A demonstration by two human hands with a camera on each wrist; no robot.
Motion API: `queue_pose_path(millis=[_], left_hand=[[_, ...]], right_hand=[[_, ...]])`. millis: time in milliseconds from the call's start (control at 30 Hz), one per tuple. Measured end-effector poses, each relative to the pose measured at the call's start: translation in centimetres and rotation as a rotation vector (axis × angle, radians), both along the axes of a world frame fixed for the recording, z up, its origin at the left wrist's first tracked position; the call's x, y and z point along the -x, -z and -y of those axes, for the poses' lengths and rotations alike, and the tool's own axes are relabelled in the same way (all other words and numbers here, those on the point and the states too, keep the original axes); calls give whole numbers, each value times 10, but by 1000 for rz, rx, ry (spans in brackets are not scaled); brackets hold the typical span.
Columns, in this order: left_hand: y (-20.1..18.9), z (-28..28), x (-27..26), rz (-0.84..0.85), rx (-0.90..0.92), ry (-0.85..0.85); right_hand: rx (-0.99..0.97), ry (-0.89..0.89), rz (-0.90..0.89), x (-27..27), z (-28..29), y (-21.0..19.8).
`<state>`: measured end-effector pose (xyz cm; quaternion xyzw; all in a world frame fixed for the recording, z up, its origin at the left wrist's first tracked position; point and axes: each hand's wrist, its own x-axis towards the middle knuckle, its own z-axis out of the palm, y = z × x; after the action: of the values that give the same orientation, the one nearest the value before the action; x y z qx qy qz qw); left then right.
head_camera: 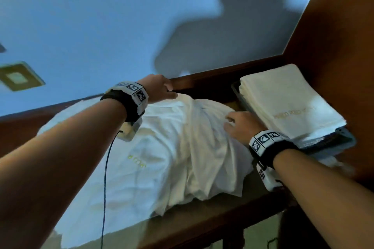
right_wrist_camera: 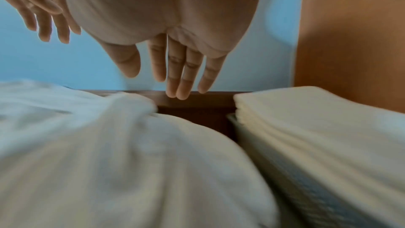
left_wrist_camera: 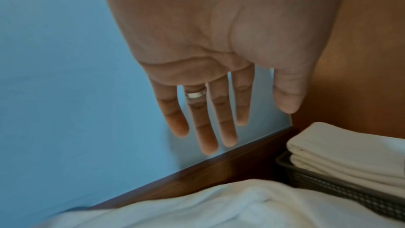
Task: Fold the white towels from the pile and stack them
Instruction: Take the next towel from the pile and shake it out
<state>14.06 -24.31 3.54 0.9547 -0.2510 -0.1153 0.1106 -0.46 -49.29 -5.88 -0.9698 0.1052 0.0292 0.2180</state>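
Blue wall (head_camera: 81, 16) behind, brown wood panel (head_camera: 344, 26) on right. Wooden table (head_camera: 202, 226) with raised back rail (head_camera: 212, 81). Loose towel pile (head_camera: 162, 157) covers table's left and middle. Folded stack (head_camera: 287, 103) sits in mesh basket (left_wrist_camera: 342, 195) at right. Left hand (head_camera: 159, 88) and right hand (head_camera: 242, 125) over pile, fingers straight, slightly spread, holding nothing.

A room in a home or a hotel is shown, though which one cannot be told. A blue painted wall (head_camera: 81, 16) is seen behind a dark wooden table (head_camera: 202, 222). A wooden cupboard side (head_camera: 344, 26) stands on the right. A switch plate (head_camera: 17, 77) is fixed to the wall. Folded white towels (head_camera: 289, 101) are stacked in a mesh basket (left_wrist_camera: 339, 195) on the table.
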Motion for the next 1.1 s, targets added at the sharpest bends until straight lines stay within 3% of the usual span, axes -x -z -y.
queue_pose_path(millis=[100, 300, 500, 667, 733, 833, 933, 1100], left_hand=[[-2, -80, 8, 5, -9, -111], [35, -177, 21, -56, -113, -246], [122, -167, 55, -127, -140, -158], [158, -162, 79, 141, -191, -137], [151, -165, 76, 165, -203, -119], [121, -185, 65, 134, -58, -228], [75, -220, 58, 139, 52, -306], [-13, -302, 64, 284, 189, -368]], right_hand=[[-5, -100, 48, -15, -75, -5], [39, -224, -142, -45, -168, 5], [23, -329, -213, -57, -208, 54], [-53, -209, -260, -74, -222, 71], [-30, -234, -293, -78, -226, 69], [58, -295, -230, -81, -229, 50], [103, -323, -70, -91, -242, 4], [188, -397, 162, -104, -297, -81]])
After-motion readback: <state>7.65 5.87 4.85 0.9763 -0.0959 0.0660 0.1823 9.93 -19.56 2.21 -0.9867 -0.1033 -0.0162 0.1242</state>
